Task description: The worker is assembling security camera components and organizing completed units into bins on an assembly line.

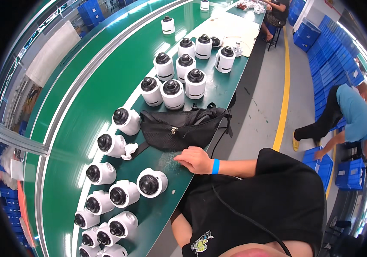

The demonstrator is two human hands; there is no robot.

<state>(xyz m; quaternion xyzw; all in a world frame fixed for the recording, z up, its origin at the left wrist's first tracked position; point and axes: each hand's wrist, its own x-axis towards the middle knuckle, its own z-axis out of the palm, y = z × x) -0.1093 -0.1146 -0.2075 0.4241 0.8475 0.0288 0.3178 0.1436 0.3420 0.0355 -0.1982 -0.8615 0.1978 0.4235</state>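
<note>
My right hand point(194, 160), with a blue band at the wrist, is over the near edge of the green workbench point(168, 162). Its fingers are curled together, and I see nothing in them. Of my left arm only a bare part shows at the lower left of my black shirt; that hand is out of sight. Closest to my right hand are a black mesh bag point(179, 128) with a zip and a white camera unit point(152, 183) with a black ribbed front. More such units point(123, 193) lie tilted to the left.
Beyond the bag, several white units point(172, 95) stand upright, black ends up. A crumpled white scrap point(130, 150) lies by the bag's strap. A green conveyor belt point(102, 85) runs alongside. At right, a person in blue point(355, 107) bends by blue bins point(316, 162).
</note>
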